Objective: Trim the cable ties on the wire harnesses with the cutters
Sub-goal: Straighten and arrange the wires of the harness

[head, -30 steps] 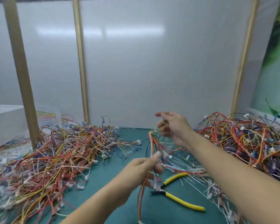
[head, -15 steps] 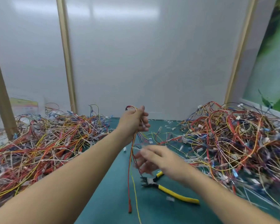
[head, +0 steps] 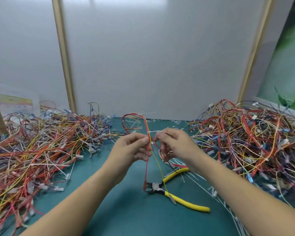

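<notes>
My left hand [head: 133,147] pinches a wire harness [head: 147,160] of red and yellow wires between thumb and fingertips, above the middle of the green table surface [head: 126,212]. The harness loops up past my fingers and its loose ends hang down towards the surface. My right hand [head: 174,145], fingers curled, pinches the white cable tie [head: 154,132] that sticks out sideways from the harness just beside my left fingertips. The cutters [head: 174,196], with yellow handles, lie flat on the surface below both hands, handles spread apart, untouched; the hanging wires cross in front of their head. A pile of harnesses [head: 41,143] fills the left edge of the surface and another pile [head: 249,138] fills the right edge. Thin white tie offcuts [head: 203,182] lie scattered near the right pile.
</notes>
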